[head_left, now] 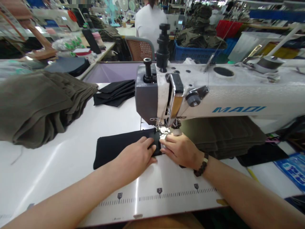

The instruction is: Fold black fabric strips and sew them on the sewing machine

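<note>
A black fabric piece point(119, 145) lies on the white sewing table, its right end at the needle area of a white sewing machine point(228, 98). My left hand point(137, 156) rests on the right part of that fabric, fingers bent and pressed down on it. Close beside it, my right hand point(181, 149) is at the fabric's right edge, just in front of the presser foot point(164, 129), with its fingers together. What lies under the right fingertips is hidden. A dark beaded bracelet point(201, 164) is on the right wrist.
Olive fabric pieces point(35, 101) are piled at the left; more point(224, 133) lie under the machine arm. Folded black pieces point(115, 92) sit behind. A person in white point(151, 24) is beyond the table, near a blue crate point(195, 52).
</note>
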### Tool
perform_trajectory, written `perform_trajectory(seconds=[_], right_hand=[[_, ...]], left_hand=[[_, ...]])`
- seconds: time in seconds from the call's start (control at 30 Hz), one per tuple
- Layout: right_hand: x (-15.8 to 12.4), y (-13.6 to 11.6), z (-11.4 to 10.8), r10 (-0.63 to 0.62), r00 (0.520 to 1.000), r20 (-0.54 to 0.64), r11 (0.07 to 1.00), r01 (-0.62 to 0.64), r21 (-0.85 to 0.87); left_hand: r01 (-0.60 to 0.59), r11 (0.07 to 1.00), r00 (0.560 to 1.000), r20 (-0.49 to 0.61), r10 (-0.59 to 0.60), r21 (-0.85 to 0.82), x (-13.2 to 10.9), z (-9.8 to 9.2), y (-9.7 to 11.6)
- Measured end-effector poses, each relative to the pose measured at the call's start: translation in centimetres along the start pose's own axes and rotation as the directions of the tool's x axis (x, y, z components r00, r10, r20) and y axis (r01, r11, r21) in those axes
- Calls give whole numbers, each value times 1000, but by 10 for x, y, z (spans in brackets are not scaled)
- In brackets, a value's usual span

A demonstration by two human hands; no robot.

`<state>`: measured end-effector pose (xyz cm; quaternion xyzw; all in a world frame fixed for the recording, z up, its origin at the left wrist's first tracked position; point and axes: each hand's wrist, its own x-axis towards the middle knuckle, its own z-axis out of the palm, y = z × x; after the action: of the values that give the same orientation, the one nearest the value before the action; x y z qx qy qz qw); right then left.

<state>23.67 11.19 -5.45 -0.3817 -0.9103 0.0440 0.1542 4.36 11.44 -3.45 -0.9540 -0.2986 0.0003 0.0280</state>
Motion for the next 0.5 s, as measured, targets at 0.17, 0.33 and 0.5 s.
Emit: perform_trajectory(seconds=[0.17, 0.33, 0.5], right_hand=[[-6, 3, 2, -196, 977, -83, 979, 200, 43], [-8, 3, 3, -291, 954, -77, 956, 293, 12], [-7, 2, 4, -288, 955, -67, 958, 287, -28]], left_hand=[[-114, 993, 992, -50, 117, 43, -8, 10, 11], [-123, 991, 987, -94, 128, 61, -11, 18, 14], [-93, 994, 990, -105, 99, 60, -15, 18, 11]])
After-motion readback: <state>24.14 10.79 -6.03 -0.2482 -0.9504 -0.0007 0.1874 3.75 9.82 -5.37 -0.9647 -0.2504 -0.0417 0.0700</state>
